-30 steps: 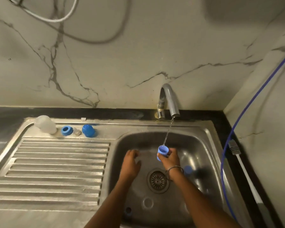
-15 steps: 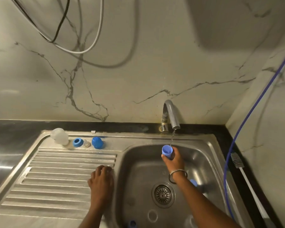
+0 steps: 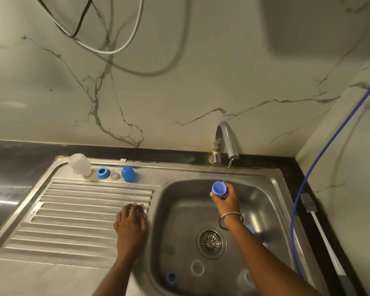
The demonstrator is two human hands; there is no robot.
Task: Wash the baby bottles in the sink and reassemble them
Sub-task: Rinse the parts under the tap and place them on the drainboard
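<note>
Right hand (image 3: pixel 224 198) grips a blue cap (image 3: pixel 219 188), fingers curled round its lower part, open mouth up, directly under the thin stream from the grey tap (image 3: pixel 226 139). Cap is held over the back of the sink (image 3: pixel 263 197) basin, near the rear wall and apart from it. A thin bangle (image 3: pixel 231 218) sits on that wrist.

Left hand (image 3: pixel 131 226) rests on the ribbed draining board (image 3: pixel 77 208) at its right edge, just beside the basin rim. Fingers bent downward over something clear; what it is cannot be told, nor whether it is gripped.

In the basin: drain strainer (image 3: pixel 210 242) near centre, a clear ring (image 3: pixel 197 267) lying flat in front of it, a blue ring (image 3: pixel 171 278) at the front left corner, a clear bottle (image 3: pixel 245 278) part at the front right, a small blue piece (image 3: pixel 250 228) half hidden behind the right forearm. Basin floor left of the strainer is open.

Back ledge of the draining board, left to right: clear bottle body (image 3: pixel 79 164), blue collar (image 3: pixel 103 173), clear teat (image 3: pixel 115 175), blue dome cap (image 3: pixel 128 174), standing close together in a row. The ribbed area in front of them is open steel.

Right counter strip: a brush with white handle (image 3: pixel 323 233) lies along the sink edge; a blue cord (image 3: pixel 320 150) hangs down the side wall beside it.
</note>
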